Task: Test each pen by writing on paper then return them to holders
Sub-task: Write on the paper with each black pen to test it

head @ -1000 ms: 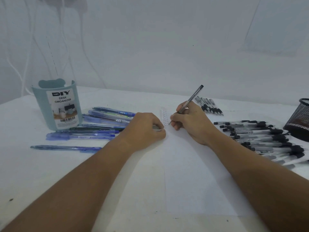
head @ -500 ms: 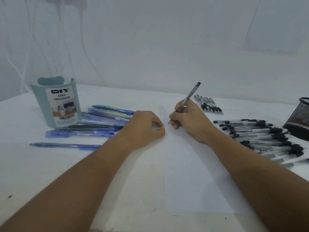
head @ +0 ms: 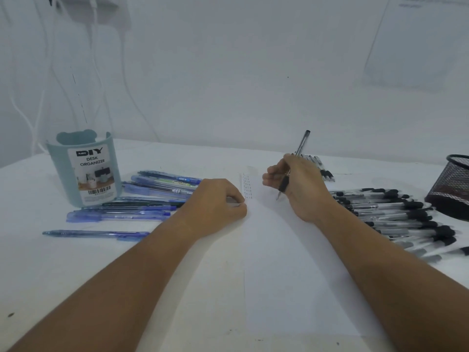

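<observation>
Head view: right hand (head: pixel 300 185) fingers pinch the pen (head: pixel 294 165) at its rubber grip; light, stiff, slim. Left hand (head: pixel 215 199), fingers curled, presses the paper (head: pixel 291 275).

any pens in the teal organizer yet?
No: nothing sticks up above the rim of the teal organizer, and the blue pens lie on the table beside it.

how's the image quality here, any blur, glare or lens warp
Head view: flat, dim bluish light, no glare; soft shadows under both forearms on the paper. The black-capped pens smear toward the right edge; the organizer leans from wide-angle distortion. The test marks are too soft to read.
</observation>
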Demonstrator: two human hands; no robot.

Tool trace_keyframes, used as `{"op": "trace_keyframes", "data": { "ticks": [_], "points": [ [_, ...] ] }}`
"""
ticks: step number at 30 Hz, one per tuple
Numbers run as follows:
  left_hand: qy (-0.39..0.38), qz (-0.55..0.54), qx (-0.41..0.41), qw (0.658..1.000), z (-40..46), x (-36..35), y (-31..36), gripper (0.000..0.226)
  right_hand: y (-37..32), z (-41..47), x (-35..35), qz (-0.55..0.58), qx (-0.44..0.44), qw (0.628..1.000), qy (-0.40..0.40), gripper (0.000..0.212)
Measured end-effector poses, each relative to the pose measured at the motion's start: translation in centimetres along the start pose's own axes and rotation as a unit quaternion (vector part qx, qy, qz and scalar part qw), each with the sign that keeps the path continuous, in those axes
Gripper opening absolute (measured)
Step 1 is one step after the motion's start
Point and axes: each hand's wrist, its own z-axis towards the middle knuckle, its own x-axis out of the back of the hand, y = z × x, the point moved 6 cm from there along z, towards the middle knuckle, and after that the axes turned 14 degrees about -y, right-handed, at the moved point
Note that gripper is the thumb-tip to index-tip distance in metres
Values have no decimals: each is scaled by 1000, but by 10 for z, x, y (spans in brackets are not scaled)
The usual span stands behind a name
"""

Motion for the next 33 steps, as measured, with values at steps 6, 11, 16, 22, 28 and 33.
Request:
{"op": "trace_keyframes", "data": {
  "ticks": [6,11,16,22,28,33],
  "points": [
    [0,1,-1,1000,-1,0,0,10,-3,-4,9,17,-29,999,32,20],
    [0,3,-2,1000,0,0,-2,10,-6,-5,12,8,-11,999,34,24],
    [-3,-5,4,1000,1,0,-4,10,-15,-3,16,8,-8,999,39,20],
    [-14,-9,4,1000,1,-2,-4,11,-56,23,48,-106,-53,987,110,14],
    [-22,-9,0,1000,3,-2,-6,12,-74,50,105,-424,-125,883,159,8],
    [-28,-9,-4,1000,5,-3,-5,12,-64,65,120,-580,-149,780,184,40]
  ]
}}
